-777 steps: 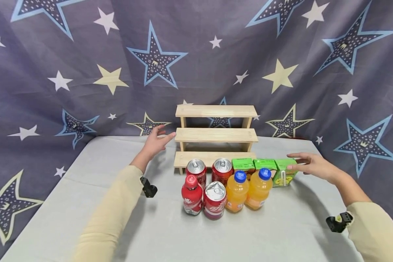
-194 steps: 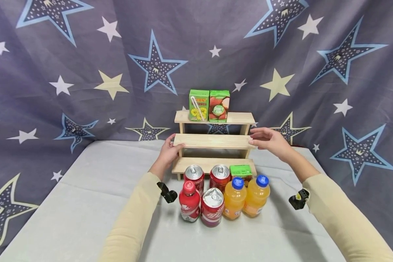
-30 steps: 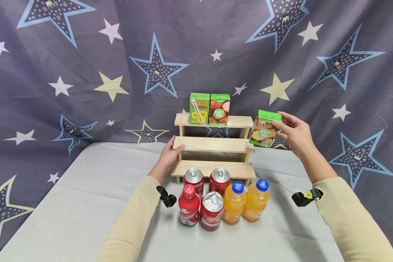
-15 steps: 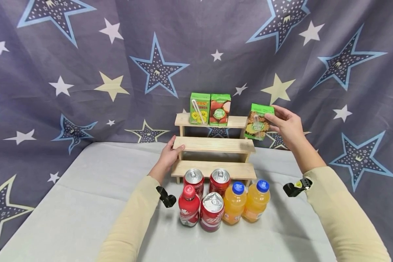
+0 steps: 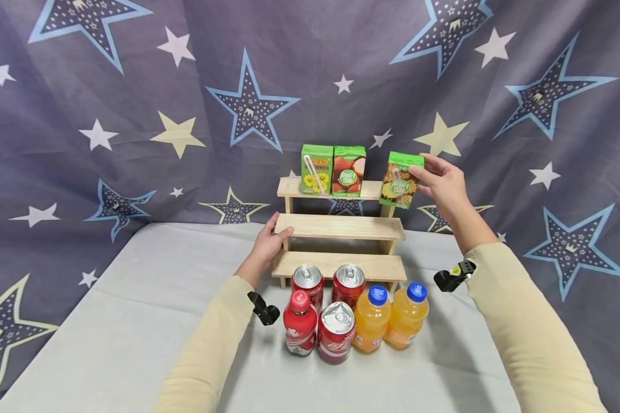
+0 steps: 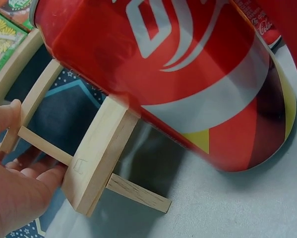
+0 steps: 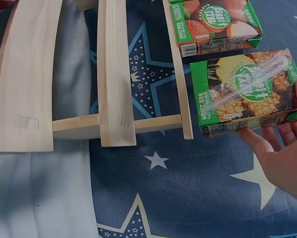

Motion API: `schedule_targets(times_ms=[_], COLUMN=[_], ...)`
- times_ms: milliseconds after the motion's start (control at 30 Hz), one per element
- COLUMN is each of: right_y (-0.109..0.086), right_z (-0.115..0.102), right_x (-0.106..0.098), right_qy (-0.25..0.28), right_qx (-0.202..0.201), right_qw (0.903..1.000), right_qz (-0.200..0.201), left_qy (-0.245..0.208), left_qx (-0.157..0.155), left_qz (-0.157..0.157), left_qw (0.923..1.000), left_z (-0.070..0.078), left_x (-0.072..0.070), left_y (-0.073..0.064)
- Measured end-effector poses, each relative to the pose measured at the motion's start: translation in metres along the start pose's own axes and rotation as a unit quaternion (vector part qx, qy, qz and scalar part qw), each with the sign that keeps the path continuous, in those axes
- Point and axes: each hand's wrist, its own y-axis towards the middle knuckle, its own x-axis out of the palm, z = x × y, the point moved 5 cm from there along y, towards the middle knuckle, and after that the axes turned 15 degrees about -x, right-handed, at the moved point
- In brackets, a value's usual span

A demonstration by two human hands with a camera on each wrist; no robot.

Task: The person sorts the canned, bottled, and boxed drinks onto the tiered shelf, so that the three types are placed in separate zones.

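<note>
A juice box (image 5: 400, 179) with a pineapple picture and a straw is pinched between the thumb and fingers of my right hand (image 5: 443, 180). It is slightly tilted at the right end of the top board; I cannot tell whether it touches the wood. My left hand (image 5: 268, 244) grips the left end of the middle board of the three-step wooden shelf (image 5: 341, 227), thumb over the edge. On the top board stand a juice box with yellow flowers (image 5: 317, 170) and a lychee juice box (image 5: 348, 171), side by side. The right wrist view shows the pineapple juice box (image 7: 252, 89) close up.
In front of the shelf are red cans (image 5: 337, 332), a red bottle (image 5: 300, 324) and two orange drink bottles (image 5: 372, 318) with blue caps. A star-patterned cloth (image 5: 134, 115) hangs behind. A pale cloth covers the table (image 5: 108, 321).
My right hand has carried the pineapple juice box up from the table, then leftward and upward to the top board's right end. Earlier, the two other juice boxes went onto the top board.
</note>
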Motion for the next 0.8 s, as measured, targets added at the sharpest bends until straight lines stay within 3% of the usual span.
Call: schedule_targets(times_ms=[433, 800], right_y=[0.012, 0.021], right_z=[0.0, 0.008], right_x=[0.019, 0.031], right_qy=[-0.024, -0.009], right_qx=[0.002, 0.013], right_qw=[0.9997, 0.9997], right_qz=[0.001, 0.021], left_qy=[-0.009, 0.008], left_qx=[-0.004, -0.004], left_qz=[-0.003, 0.005], left_qw=[0.9999, 0.9999], left_z=[0.0, 0.001], left_x=[0.001, 0.0], left_y=[-0.002, -0.002])
